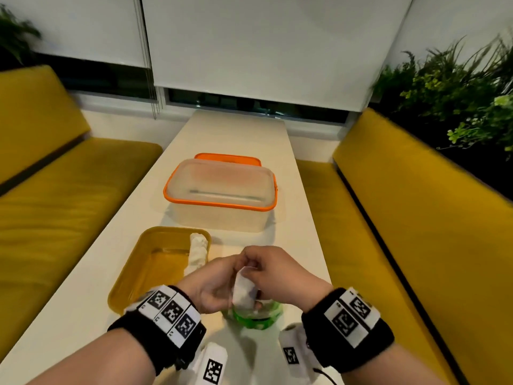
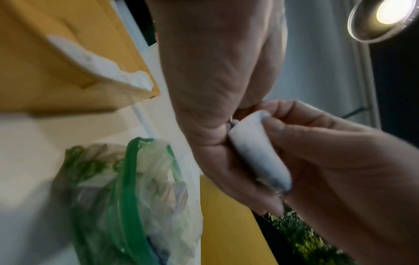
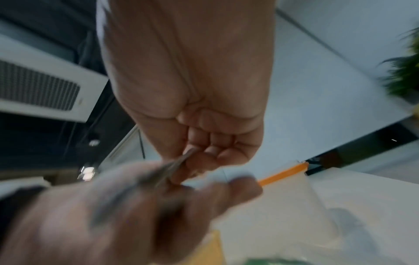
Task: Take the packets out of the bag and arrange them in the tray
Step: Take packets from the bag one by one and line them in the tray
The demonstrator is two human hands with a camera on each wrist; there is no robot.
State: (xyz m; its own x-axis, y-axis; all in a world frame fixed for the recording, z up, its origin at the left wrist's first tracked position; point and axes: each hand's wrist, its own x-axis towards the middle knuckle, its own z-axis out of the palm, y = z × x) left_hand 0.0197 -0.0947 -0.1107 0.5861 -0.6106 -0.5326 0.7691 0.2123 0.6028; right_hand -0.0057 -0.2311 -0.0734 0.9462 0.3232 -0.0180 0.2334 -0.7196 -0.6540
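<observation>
A small white packet [image 1: 244, 291] hangs upright between my two hands, just above the clear bag with a green zip edge [image 1: 256, 315]. My left hand [image 1: 224, 276] pinches the packet's left side and my right hand [image 1: 265, 269] grips it at the top. The left wrist view shows the packet [image 2: 258, 156] inside curled fingers [image 2: 278, 125], with the bag [image 2: 136, 188] below holding more packets. The yellow tray [image 1: 138, 276] lies to the left with one white packet [image 1: 198, 251] along its right wall. The right wrist view is blurred.
A clear container with an orange rim [image 1: 222, 202] stands beyond the tray on the white table [image 1: 236, 129], with an orange lid [image 1: 227, 157] behind it. Yellow benches [image 1: 416, 204] run along both sides. Plants [image 1: 458, 93] fill the right corner.
</observation>
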